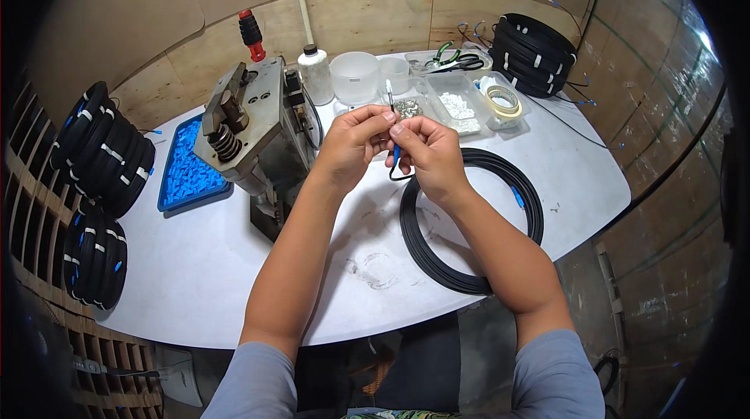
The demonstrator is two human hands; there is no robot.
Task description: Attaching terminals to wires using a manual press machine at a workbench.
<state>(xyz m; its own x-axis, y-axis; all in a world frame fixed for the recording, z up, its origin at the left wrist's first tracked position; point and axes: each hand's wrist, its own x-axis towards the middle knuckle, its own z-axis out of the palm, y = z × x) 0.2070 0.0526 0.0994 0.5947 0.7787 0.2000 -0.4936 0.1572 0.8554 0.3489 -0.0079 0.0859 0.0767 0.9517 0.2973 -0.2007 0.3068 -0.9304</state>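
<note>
Over the middle of the table, my left hand and my right hand meet, thumbs and fingertips pinched on the end of a thin black cable. A white-tipped connector points up between them, and a blue sleeve shows below the fingertips. From there the cable curls down beneath my right hand. A coil of black cable lies flat under my right forearm, with a blue piece at its inner right side. My fingers hide the stretch of cable between the tip and the sleeve.
A metal press stands left of my hands, beside a blue tray of small blue sleeves. Behind are a bottle, a white tub, a clear parts box and scissors. Tied cable bundles stand at both sides.
</note>
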